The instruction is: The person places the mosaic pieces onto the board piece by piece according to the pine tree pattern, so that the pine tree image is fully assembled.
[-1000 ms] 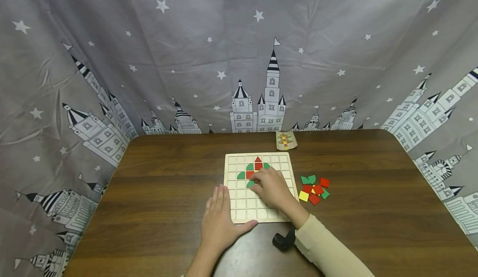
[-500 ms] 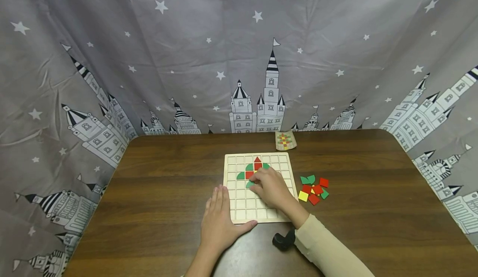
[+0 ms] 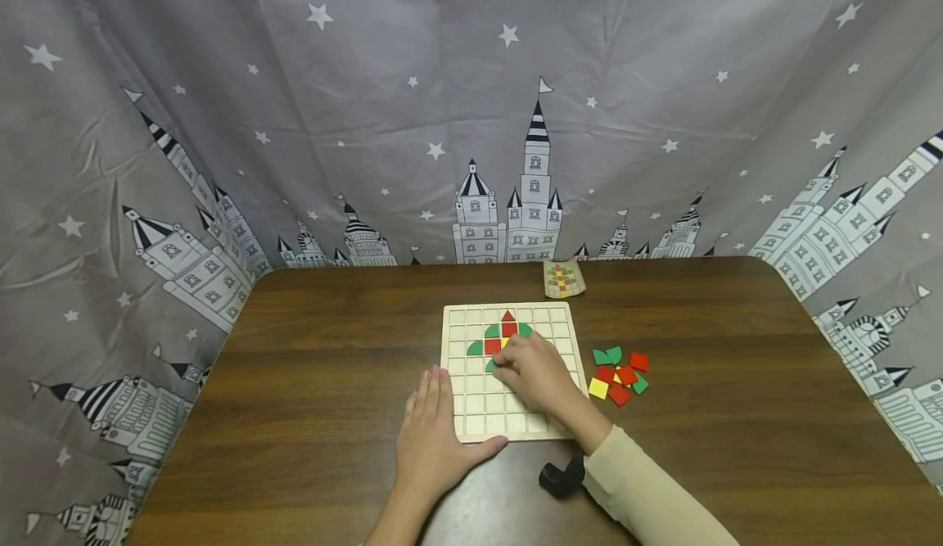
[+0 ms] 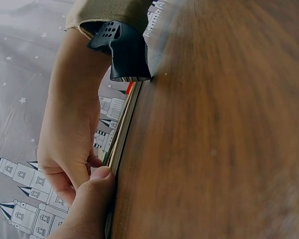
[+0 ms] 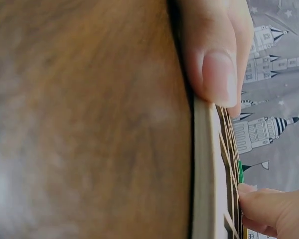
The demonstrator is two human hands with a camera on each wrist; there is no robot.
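A light wooden grid board (image 3: 475,403) lies on the table, with red, green and yellow tiles set in its upper cells. My left hand (image 3: 430,439) rests at its lower left corner, fingers straight along the left side, thumb along the front edge. The left thumb (image 4: 92,199) also shows against the board edge in the left wrist view. My right hand (image 3: 538,370) reaches over the board, thumb and index finger pinching at a green quarter-circle tile (image 3: 490,365), partly hidden by the fingertips. A red square tile (image 3: 492,347) sits just above it.
Loose red, green and yellow tiles (image 3: 619,394) lie in a pile right of the board. A small pattern card (image 3: 564,278) with a tree-like design stands behind it. A black wrist-worn device (image 3: 561,478) is at the right cuff. A castle-print curtain (image 3: 354,120) closes off the back.
The right fingertips shift very slightly on the board, uncovering a bit more of a yellow tile above them. The left hand stays in place.
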